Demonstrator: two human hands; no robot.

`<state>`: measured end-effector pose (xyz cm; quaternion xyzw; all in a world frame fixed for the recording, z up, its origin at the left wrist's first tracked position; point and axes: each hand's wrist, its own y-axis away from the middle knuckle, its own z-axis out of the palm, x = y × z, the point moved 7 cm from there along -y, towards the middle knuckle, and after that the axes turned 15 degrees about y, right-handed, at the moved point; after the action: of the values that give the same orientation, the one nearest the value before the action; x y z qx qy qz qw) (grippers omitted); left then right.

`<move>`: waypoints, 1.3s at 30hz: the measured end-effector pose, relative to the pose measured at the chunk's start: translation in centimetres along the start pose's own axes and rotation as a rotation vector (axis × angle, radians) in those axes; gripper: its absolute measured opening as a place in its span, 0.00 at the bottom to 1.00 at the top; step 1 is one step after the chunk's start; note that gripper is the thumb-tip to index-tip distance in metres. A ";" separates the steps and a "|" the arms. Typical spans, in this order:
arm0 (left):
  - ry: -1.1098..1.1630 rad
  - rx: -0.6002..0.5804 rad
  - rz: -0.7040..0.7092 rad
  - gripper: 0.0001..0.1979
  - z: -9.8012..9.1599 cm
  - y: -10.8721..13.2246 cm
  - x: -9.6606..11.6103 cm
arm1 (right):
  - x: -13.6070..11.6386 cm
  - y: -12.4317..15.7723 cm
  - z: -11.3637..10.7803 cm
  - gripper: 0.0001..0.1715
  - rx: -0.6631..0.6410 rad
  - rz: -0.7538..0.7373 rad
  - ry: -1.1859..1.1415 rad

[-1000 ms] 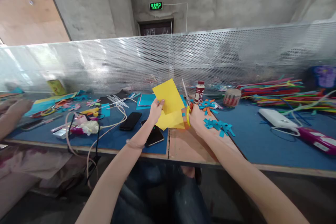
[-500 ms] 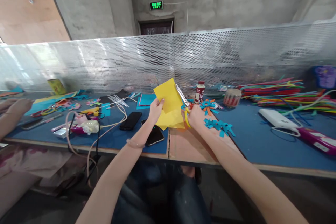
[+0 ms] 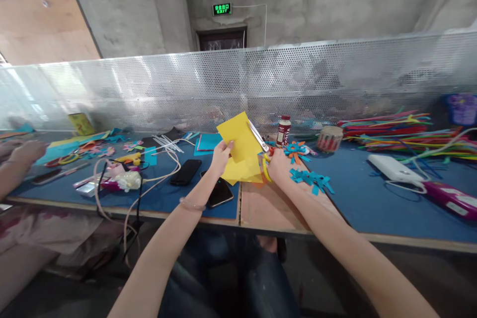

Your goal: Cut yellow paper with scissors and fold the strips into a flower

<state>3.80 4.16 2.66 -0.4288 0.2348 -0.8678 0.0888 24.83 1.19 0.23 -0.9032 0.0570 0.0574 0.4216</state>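
Observation:
My left hand (image 3: 222, 156) pinches a yellow sheet of paper (image 3: 240, 134) by its left side, thumb on top. Beneath it more yellow paper (image 3: 244, 169) lies on the table. My right hand (image 3: 278, 164) is closed around the yellow and orange handles of a pair of scissors (image 3: 259, 138). The scissor blades lie along the right edge of the sheet, pointing away and to the left. Blue cut paper strips (image 3: 313, 180) lie right of my right hand. Two dark phones, one black phone (image 3: 185, 172) and another phone (image 3: 220, 194), lie near my left forearm.
A red-labelled bottle (image 3: 283, 131) and a striped round container (image 3: 330, 139) stand behind the strips. Coloured pipe cleaners (image 3: 402, 134) pile at right, near a white box (image 3: 394, 168) with a cable. Glue guns and cords (image 3: 121, 179) lie left. Another person's hands (image 3: 22, 154) work at far left.
The yellow sheet and scissors have shifted slightly left. The blades appear closer together than before. Both hands keep their holds.

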 end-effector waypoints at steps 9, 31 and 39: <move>0.021 -0.008 -0.025 0.16 -0.2 -0.1 -0.2 | 0.2 -0.5 0.2 0.08 -0.040 -0.001 0.005; -0.011 -0.018 -0.031 0.19 -0.2 -0.1 -0.6 | 0.4 -0.5 0.3 0.08 -0.084 0.031 0.014; -0.026 -0.008 -0.049 0.19 -0.2 -0.1 -0.7 | 0.4 -0.3 -0.1 0.09 -0.124 0.085 -0.070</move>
<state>4.06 4.54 2.12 -0.4458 0.2264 -0.8633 0.0688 25.29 1.30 0.42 -0.9218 0.0767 0.1103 0.3636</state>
